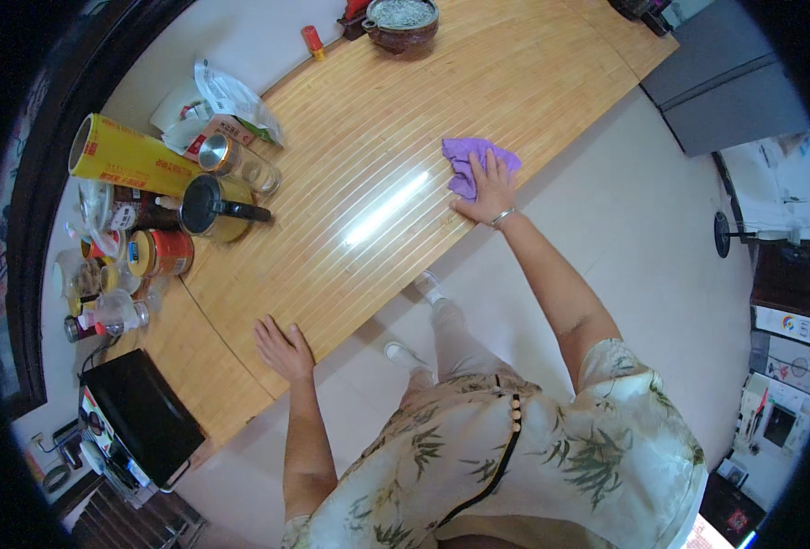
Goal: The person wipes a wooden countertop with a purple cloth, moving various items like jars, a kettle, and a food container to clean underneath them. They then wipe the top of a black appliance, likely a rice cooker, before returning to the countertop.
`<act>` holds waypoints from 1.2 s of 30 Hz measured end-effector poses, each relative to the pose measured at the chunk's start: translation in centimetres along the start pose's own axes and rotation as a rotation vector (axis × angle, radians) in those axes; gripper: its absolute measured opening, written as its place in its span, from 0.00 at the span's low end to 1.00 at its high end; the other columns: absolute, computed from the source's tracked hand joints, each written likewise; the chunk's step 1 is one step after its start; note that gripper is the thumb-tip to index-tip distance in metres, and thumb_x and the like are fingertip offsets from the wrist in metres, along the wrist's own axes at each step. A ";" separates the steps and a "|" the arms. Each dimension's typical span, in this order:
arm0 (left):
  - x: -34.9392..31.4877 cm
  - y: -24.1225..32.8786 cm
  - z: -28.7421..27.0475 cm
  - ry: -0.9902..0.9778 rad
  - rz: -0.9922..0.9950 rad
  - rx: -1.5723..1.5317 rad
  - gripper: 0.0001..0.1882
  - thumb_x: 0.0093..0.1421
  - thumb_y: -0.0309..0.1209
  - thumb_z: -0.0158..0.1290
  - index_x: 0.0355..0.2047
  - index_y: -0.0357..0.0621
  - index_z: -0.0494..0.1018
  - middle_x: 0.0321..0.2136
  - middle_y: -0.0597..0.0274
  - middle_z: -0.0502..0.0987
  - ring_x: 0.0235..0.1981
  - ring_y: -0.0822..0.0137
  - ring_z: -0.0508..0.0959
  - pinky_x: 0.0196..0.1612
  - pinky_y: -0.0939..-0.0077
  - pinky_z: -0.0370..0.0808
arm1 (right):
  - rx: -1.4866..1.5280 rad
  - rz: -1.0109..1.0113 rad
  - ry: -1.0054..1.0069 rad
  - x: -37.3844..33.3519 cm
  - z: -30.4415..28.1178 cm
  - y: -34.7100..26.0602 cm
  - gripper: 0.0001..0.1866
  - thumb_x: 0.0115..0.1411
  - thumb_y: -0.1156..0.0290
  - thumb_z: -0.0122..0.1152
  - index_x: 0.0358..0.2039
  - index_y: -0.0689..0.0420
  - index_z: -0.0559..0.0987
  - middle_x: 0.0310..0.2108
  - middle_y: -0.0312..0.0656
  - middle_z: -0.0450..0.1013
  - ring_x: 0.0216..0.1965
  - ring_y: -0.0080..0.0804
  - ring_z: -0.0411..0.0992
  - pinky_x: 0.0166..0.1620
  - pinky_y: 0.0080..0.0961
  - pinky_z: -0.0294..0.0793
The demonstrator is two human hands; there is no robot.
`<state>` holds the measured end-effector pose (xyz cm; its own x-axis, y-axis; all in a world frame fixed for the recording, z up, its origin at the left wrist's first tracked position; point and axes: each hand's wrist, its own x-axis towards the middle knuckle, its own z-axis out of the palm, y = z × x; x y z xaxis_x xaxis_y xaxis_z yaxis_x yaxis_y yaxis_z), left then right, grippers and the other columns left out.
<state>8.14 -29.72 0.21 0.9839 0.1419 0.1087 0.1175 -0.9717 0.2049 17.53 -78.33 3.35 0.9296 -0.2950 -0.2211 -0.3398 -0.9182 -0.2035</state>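
My right hand [489, 190] lies on a crumpled purple cloth [465, 159] near the front edge of a long wooden table [350, 146]. Its fingers stretch flat over the cloth and the thumb points out to the left. A bracelet circles that wrist. My left hand [282, 349] rests palm down on the bare wood at the near edge, fingers apart and holding nothing. Between the two hands, a bright glare strip crosses the grooved tabletop.
Along the left side stand a yellow roll [130, 156], a steel-lidded glass jar [238, 163], a black-handled pitcher [217, 209] and a red jar [161, 252]. A black appliance [140, 412] sits at the left end. At the back are a dark pot [401, 26] and a small red-capped bottle [313, 42].
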 end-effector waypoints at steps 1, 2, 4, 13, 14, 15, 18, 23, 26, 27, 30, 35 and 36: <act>0.0 0.0 0.1 0.003 0.007 0.007 0.32 0.65 0.46 0.44 0.66 0.44 0.56 0.67 0.48 0.53 0.68 0.49 0.51 0.67 0.50 0.45 | 0.040 -0.024 0.042 -0.6 0.7 0.0 0.63 0.37 0.34 0.67 0.70 0.44 0.48 0.71 0.56 0.36 0.70 0.59 0.35 0.67 0.60 0.31; -0.1 -0.2 0.0 0.003 0.011 0.019 0.32 0.65 0.46 0.44 0.66 0.44 0.56 0.67 0.48 0.53 0.68 0.49 0.51 0.67 0.50 0.44 | 0.047 -0.013 0.037 -1.5 0.5 -0.6 0.63 0.37 0.35 0.68 0.70 0.44 0.48 0.71 0.56 0.36 0.70 0.60 0.36 0.66 0.60 0.31; -0.1 0.0 -0.3 -0.012 -0.003 0.016 0.32 0.65 0.46 0.44 0.66 0.44 0.56 0.67 0.48 0.54 0.68 0.49 0.51 0.67 0.50 0.44 | 0.063 0.012 0.018 -3.1 -0.3 -1.9 0.64 0.36 0.37 0.69 0.70 0.43 0.48 0.71 0.57 0.36 0.70 0.60 0.37 0.66 0.61 0.31; -0.1 -0.2 0.0 -0.040 -0.029 0.029 0.32 0.65 0.46 0.45 0.66 0.45 0.56 0.67 0.49 0.54 0.69 0.50 0.49 0.68 0.51 0.42 | 0.020 0.044 -0.093 -2.3 0.0 -1.8 0.58 0.41 0.44 0.65 0.70 0.39 0.47 0.71 0.54 0.37 0.70 0.59 0.36 0.67 0.59 0.30; 0.0 -0.2 -0.1 -0.037 -0.031 0.029 0.32 0.65 0.45 0.44 0.65 0.45 0.57 0.67 0.48 0.54 0.69 0.50 0.49 0.68 0.51 0.42 | 0.029 -0.013 -0.069 -1.7 0.2 -0.8 0.55 0.42 0.45 0.64 0.70 0.38 0.49 0.71 0.52 0.38 0.70 0.57 0.37 0.67 0.59 0.31; 0.0 0.1 -0.1 -0.022 -0.010 0.075 0.31 0.64 0.44 0.45 0.64 0.44 0.58 0.66 0.48 0.55 0.68 0.49 0.51 0.68 0.50 0.44 | 0.037 -0.066 -0.050 -1.1 0.5 0.5 0.53 0.43 0.45 0.64 0.69 0.37 0.51 0.71 0.50 0.40 0.70 0.56 0.38 0.67 0.59 0.32; 0.4 3.4 -1.2 -0.028 0.170 -0.024 0.27 0.61 0.38 0.49 0.59 0.42 0.63 0.61 0.44 0.62 0.63 0.46 0.59 0.64 0.50 0.52 | 0.052 -0.174 0.041 -0.2 0.9 3.6 0.45 0.49 0.46 0.60 0.67 0.36 0.56 0.71 0.45 0.44 0.70 0.52 0.42 0.67 0.57 0.36; 0.9 18.1 -1.1 -0.287 0.641 -0.513 0.18 0.57 0.27 0.51 0.50 0.40 0.71 0.39 0.47 0.75 0.42 0.46 0.73 0.46 0.55 0.69 | 0.074 -0.210 0.205 0.3 1.3 4.0 0.36 0.57 0.47 0.56 0.65 0.37 0.61 0.69 0.41 0.51 0.69 0.47 0.47 0.68 0.53 0.40; 1.0 25.0 -0.3 -0.377 0.708 -0.449 0.19 0.57 0.26 0.50 0.51 0.43 0.72 0.34 0.51 0.75 0.38 0.50 0.75 0.42 0.58 0.72 | 0.053 -0.192 0.238 0.5 1.3 4.3 0.35 0.58 0.47 0.56 0.65 0.37 0.62 0.68 0.40 0.53 0.68 0.46 0.49 0.68 0.51 0.42; 1.4 26.5 0.2 -0.403 0.712 -0.405 0.20 0.57 0.26 0.50 0.52 0.44 0.71 0.33 0.51 0.75 0.37 0.51 0.76 0.40 0.58 0.73 | 0.056 -0.193 0.245 0.5 1.1 4.3 0.35 0.58 0.47 0.56 0.65 0.37 0.62 0.68 0.40 0.53 0.68 0.45 0.49 0.67 0.51 0.42; 2.6 29.1 0.8 -0.479 0.700 -0.260 0.23 0.56 0.27 0.50 0.54 0.45 0.70 0.33 0.51 0.75 0.33 0.51 0.77 0.35 0.59 0.76 | 0.063 -0.199 0.261 0.6 1.0 4.1 0.34 0.57 0.47 0.56 0.64 0.38 0.63 0.67 0.40 0.54 0.67 0.45 0.51 0.67 0.52 0.43; 4.1 29.8 1.6 -0.562 0.670 -0.265 0.25 0.55 0.28 0.50 0.56 0.47 0.68 0.32 0.52 0.75 0.31 0.52 0.79 0.33 0.59 0.77 | 0.092 -0.227 0.302 0.6 1.3 4.1 0.34 0.56 0.48 0.57 0.63 0.39 0.65 0.67 0.41 0.55 0.66 0.47 0.52 0.66 0.53 0.44; 3.9 29.5 1.6 -0.568 0.691 -0.257 0.26 0.55 0.28 0.50 0.56 0.47 0.67 0.32 0.52 0.75 0.32 0.52 0.79 0.33 0.59 0.77 | 0.090 -0.229 0.308 0.5 1.2 4.1 0.34 0.56 0.48 0.57 0.63 0.39 0.65 0.67 0.42 0.55 0.66 0.48 0.52 0.66 0.53 0.44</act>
<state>15.68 -58.16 5.17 0.7505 -0.6324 -0.1917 -0.4859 -0.7247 0.4886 16.41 -81.95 1.22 0.9776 -0.1629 0.1331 -0.1169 -0.9467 -0.3003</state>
